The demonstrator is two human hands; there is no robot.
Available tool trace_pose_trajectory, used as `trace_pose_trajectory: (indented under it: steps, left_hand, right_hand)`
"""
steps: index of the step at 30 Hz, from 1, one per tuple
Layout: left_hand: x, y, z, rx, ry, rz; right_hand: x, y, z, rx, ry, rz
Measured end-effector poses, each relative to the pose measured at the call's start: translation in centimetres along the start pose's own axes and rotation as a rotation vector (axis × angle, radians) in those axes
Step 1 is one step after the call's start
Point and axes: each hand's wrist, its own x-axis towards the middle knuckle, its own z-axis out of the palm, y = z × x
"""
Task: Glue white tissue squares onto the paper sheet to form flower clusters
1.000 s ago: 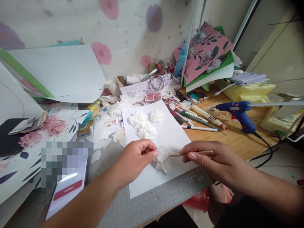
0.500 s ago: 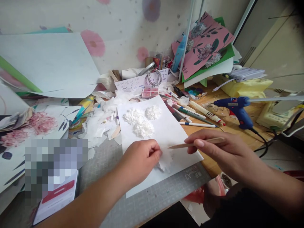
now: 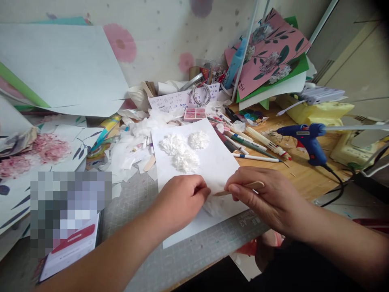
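A white paper sheet (image 3: 179, 233) lies on the grey cutting mat (image 3: 133, 259), bearing fluffy white flower-like clusters (image 3: 185, 157) toward its far end. My left hand (image 3: 184, 200) is closed over the sheet, pinching thin white tissue (image 3: 212, 209) that hangs below its fingertips. In my right hand (image 3: 258, 194) is a flat pointed wooden stick (image 3: 253, 185), gripped between thumb and fingers. Its tip points left, close to my left fingertips and the tissue; whether it touches them is hard to tell.
At the right lies a blue glue gun (image 3: 306, 136) with its cable. Markers (image 3: 249, 142) spread beyond the sheet. Torn white tissue (image 3: 121, 156) is heaped left of it. A phone (image 3: 71, 255) sits at the lower left, and a pink palette (image 3: 195, 114) at the back.
My right hand has moved left with the stick, whose tip is now nearer my left fingertips. My left hand still pinches the tissue. The view has shifted slightly.
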Motion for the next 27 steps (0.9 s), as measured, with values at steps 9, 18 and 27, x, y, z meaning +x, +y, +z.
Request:
trace_pose_trajectory:
  steps: [9, 18, 27]
  left_hand:
    - [-1.0, -0.3, -0.4, -0.144, -0.079, 0.060]
    - [-1.3, -0.4, -0.3, -0.111, -0.081, 0.102]
    - [-1.0, -0.3, -0.1, -0.071, -0.068, 0.089]
  right_hand:
    - [1.6, -0.1, 0.7, -0.118, -0.005, 0.039]
    - [0.6, 3.3, 0.5, 0.608, 0.359, 0.387]
    - [-0.5, 2.0, 1.2, 0.420, 0.187, 0.349]
